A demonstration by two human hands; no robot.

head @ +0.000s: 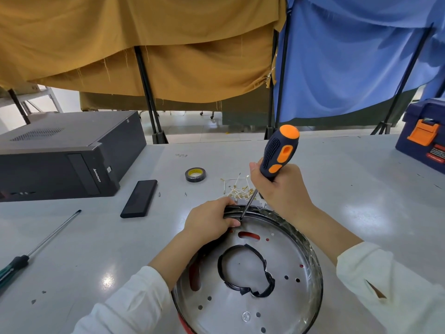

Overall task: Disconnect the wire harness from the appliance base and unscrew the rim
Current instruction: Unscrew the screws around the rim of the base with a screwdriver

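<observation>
**Rim screw under the driver at the far edge of the base**

The appliance base [252, 280] was found lying on the table [101, 239], near edge. Its rim [313, 266] was gripped at the far-left side by the left hand [212, 221]. A screwdriver [277, 155] was held in the closed right hand [281, 186], tip set against the rim. The wire harness [238, 188] was noted loose on the table just behind the base

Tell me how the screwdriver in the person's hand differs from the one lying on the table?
The orange-and-black screwdriver stands steeply, gripped by the right hand, tip at the appliance base's rim. The green-handled screwdriver lies flat and untouched on the table, left of the base. Its shaft shows fully; the other's is partly hidden. Both have slim metal shafts.
</observation>
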